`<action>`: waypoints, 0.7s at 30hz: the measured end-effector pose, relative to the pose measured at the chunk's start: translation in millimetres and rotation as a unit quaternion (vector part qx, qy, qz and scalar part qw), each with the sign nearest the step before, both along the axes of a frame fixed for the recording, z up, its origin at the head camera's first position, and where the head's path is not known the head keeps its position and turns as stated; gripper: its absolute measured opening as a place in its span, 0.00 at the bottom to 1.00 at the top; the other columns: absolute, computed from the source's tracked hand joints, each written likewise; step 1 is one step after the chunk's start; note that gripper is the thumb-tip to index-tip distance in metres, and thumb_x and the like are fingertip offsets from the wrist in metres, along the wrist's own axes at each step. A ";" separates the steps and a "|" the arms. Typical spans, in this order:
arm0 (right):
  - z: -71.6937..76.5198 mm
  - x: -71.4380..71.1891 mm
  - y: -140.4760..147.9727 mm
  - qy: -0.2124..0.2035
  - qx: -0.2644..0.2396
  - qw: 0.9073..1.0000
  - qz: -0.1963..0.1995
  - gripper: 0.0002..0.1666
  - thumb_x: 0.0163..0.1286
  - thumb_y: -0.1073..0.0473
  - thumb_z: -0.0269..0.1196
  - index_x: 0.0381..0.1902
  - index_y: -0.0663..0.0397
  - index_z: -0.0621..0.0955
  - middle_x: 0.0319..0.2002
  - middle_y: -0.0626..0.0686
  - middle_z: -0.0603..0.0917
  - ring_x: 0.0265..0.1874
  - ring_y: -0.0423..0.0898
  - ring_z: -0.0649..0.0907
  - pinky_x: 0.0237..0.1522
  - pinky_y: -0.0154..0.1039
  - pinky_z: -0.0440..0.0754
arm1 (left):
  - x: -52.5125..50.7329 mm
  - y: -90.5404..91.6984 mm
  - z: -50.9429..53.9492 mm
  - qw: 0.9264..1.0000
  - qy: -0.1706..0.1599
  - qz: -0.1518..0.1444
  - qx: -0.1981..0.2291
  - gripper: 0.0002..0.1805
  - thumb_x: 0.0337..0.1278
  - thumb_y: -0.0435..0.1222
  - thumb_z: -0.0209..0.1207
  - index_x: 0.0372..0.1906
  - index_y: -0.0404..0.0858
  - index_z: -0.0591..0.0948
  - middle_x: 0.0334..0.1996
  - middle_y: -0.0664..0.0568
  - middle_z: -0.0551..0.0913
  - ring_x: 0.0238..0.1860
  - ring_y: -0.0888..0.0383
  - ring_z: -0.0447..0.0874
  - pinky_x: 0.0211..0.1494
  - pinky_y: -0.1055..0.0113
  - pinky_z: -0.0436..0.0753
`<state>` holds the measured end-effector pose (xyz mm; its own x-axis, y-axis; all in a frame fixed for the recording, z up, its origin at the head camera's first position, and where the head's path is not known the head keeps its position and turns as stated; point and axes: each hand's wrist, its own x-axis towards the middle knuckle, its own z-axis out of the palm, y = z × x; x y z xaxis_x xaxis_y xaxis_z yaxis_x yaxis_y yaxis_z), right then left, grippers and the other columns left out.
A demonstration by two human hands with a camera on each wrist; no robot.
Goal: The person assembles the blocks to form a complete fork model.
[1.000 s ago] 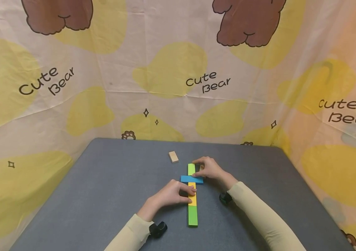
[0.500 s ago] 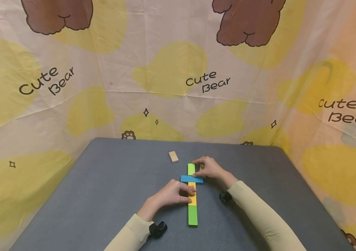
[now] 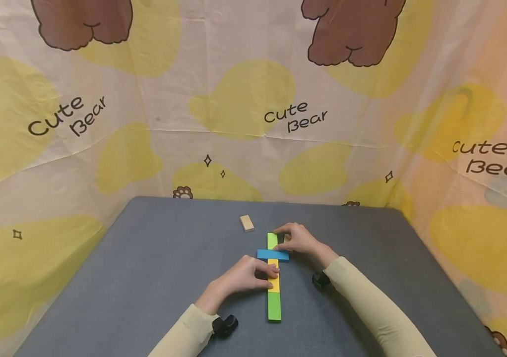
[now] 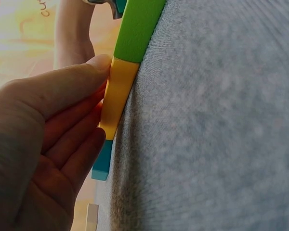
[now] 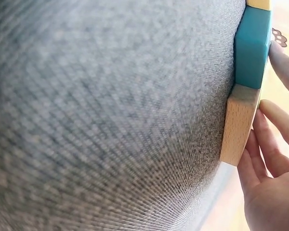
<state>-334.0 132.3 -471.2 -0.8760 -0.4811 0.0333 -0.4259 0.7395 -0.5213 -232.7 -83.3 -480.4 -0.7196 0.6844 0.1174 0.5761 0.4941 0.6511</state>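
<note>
Coloured blocks form a line on the table: light green (image 3: 272, 240) at the far end, then blue (image 3: 264, 255) lying crosswise, yellow (image 3: 276, 288), and green (image 3: 274, 308) nearest me. My left hand (image 3: 241, 275) rests its thumb and lightly bent fingers on the yellow block. The left wrist view shows its thumb tip near the yellow-green seam. Over the far part stands my right hand (image 3: 300, 239), thumb at the blue block, index finger by the light green block's far end. Beneath its other fingers sits a plain wooden block (image 5: 237, 127), mostly hidden from the head view.
Another plain wooden block (image 3: 246, 223) lies apart, left of the line's far end. The grey cloth-covered table (image 3: 155, 258) reaches back to a printed fabric wall (image 3: 244, 114). A black wrist camera (image 3: 225, 327) hangs at the left wrist.
</note>
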 end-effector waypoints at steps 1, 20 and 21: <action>0.1 -0.1 0.0 0.001 0.001 1.000 0.001 0.31 0.50 0.44 0.75 0.52 0.45 0.84 0.50 0.49 0.86 0.42 0.43 0.76 0.49 0.43 0.77 | -0.1 0.2 0.0 1.000 -0.001 0.000 0.000 0.14 0.53 0.43 0.68 0.46 0.51 0.87 0.51 0.65 0.86 0.55 0.74 0.81 0.61 0.71 0.79; -0.1 -1.3 -0.1 -0.001 -0.001 1.000 0.002 0.29 0.51 0.47 0.75 0.52 0.46 0.84 0.48 0.49 0.86 0.39 0.43 0.75 0.46 0.41 0.76 | -2.8 0.5 -3.1 1.000 0.008 0.001 -0.001 0.13 0.52 0.43 0.68 0.45 0.52 0.87 0.50 0.65 0.86 0.54 0.73 0.82 0.59 0.72 0.79; 0.1 -1.0 -0.1 0.000 -0.002 1.000 0.002 0.29 0.51 0.47 0.75 0.52 0.46 0.84 0.48 0.49 0.86 0.39 0.43 0.75 0.47 0.41 0.77 | -2.8 0.6 -3.2 1.000 0.008 0.002 -0.003 0.13 0.52 0.43 0.68 0.45 0.52 0.87 0.50 0.66 0.86 0.54 0.73 0.82 0.59 0.72 0.79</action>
